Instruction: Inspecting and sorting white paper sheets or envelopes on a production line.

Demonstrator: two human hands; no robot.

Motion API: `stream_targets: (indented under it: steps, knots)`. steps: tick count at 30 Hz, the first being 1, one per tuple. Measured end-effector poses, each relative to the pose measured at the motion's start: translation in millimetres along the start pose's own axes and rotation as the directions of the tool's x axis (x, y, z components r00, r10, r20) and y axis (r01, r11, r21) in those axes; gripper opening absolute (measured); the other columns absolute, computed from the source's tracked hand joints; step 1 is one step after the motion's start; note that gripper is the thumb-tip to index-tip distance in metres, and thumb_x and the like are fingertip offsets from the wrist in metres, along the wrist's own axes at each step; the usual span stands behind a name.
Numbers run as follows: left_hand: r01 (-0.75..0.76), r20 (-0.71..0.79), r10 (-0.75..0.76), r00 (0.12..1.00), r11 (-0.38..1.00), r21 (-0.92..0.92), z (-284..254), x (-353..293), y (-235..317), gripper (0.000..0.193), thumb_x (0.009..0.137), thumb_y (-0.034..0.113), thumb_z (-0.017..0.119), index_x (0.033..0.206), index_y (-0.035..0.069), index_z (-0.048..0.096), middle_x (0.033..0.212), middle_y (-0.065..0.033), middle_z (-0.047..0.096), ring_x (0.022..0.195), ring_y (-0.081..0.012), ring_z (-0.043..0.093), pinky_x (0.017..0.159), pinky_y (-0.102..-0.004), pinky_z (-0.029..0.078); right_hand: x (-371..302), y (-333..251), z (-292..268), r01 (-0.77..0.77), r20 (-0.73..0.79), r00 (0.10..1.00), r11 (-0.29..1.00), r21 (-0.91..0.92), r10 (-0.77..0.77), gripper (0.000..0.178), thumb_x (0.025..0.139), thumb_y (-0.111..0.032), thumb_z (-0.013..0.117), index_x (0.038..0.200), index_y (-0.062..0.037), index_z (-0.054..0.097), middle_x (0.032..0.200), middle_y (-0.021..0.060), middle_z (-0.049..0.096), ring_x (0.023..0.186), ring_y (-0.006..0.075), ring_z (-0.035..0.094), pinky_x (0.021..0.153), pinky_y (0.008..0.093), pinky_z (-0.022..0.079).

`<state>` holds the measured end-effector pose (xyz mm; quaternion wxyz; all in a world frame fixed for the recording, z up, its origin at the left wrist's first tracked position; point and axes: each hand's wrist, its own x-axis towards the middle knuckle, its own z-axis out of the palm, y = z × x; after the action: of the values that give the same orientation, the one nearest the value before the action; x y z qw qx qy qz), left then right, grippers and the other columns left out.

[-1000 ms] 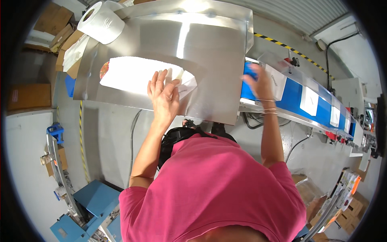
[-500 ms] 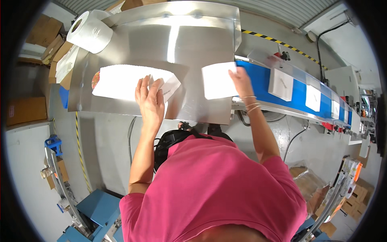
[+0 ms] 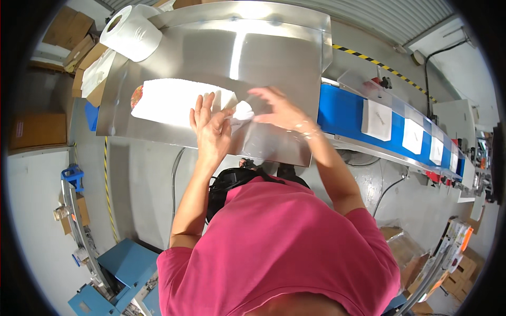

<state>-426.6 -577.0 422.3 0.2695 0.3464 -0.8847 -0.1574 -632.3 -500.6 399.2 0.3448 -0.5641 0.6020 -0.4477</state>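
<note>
My left hand (image 3: 212,126) lies with outstretched fingers across the right end of a long row of white flat pieces (image 3: 171,100) on the steel table. That end looks bent over, with a loose white flap (image 3: 242,111) sticking out by my thumb. A red patterned rounded end (image 3: 137,97) shows at the far left of the row. To the right of the flap is my right hand (image 3: 279,110), slightly blurred, fingers apart and nothing in it. On the blue conveyor belt (image 3: 345,110) lie several white square flat packets (image 3: 376,120), spaced in a line.
The steel table (image 3: 274,58) has a raised back edge. A white roll (image 3: 132,34) stands at its far left, beside cardboard boxes (image 3: 95,73). A clear guard (image 3: 400,110) runs along the conveyor. Yellow-black tape (image 3: 385,63) marks the floor behind.
My right hand has moved left from the belt's near end toward the row, and the white square packet it held is out of it. The row's right end now looks bent. The view has shifted slightly.
</note>
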Motion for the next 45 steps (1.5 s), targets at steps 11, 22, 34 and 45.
stream_targets:
  steps: [11,22,34,45]
  knots:
    - [0.033,-0.092,-0.021,0.996,0.991,0.127,-5,-1,-15,0.035,0.081,0.002,0.061,0.115,0.008,0.059,0.129,-0.0158,0.049,0.124,-0.0394,0.04,0.104,-0.0467,0.031,-64,92,-59,-0.532,-0.586,0.736,0.824,-0.193,0.338,0.04,0.088,-0.039,0.061,0.088,0.0013,0.056,0.07,0.0156,0.056,0.067,0.0247,0.057,0.063,0.0358,0.047]
    - [-0.022,-0.141,0.023,0.99,1.0,0.007,-4,-3,-23,0.026,0.075,-0.002,0.064,0.099,0.008,0.068,0.127,-0.0152,0.052,0.123,-0.0395,0.04,0.104,-0.0519,0.029,-50,46,-66,-0.048,-0.338,0.92,0.799,-0.599,-0.199,0.052,0.075,-0.021,0.073,0.12,-0.0052,0.052,0.115,0.0147,0.057,0.11,0.0312,0.052,0.095,0.0382,0.04]
    - [-0.006,-0.08,0.011,0.997,0.998,0.061,-12,8,-28,0.038,0.081,0.008,0.063,0.118,0.007,0.058,0.133,-0.0191,0.044,0.128,-0.039,0.035,0.106,-0.0498,0.026,-16,44,17,-0.129,-0.189,0.957,0.906,0.403,0.221,0.033,0.087,-0.027,0.064,0.105,-0.0002,0.055,0.089,0.0106,0.058,0.085,0.0167,0.057,0.076,0.0308,0.047]
    - [0.005,-0.134,-0.006,0.991,1.0,-0.005,-12,5,-29,0.029,0.074,-0.003,0.062,0.099,0.01,0.067,0.127,-0.0156,0.051,0.125,-0.0395,0.039,0.104,-0.0489,0.03,-99,76,-105,-0.708,-0.802,0.576,0.392,-0.587,-0.16,0.054,0.075,-0.034,0.071,0.116,-0.0019,0.054,0.107,0.0215,0.06,0.1,0.0378,0.055,0.086,0.0448,0.044]
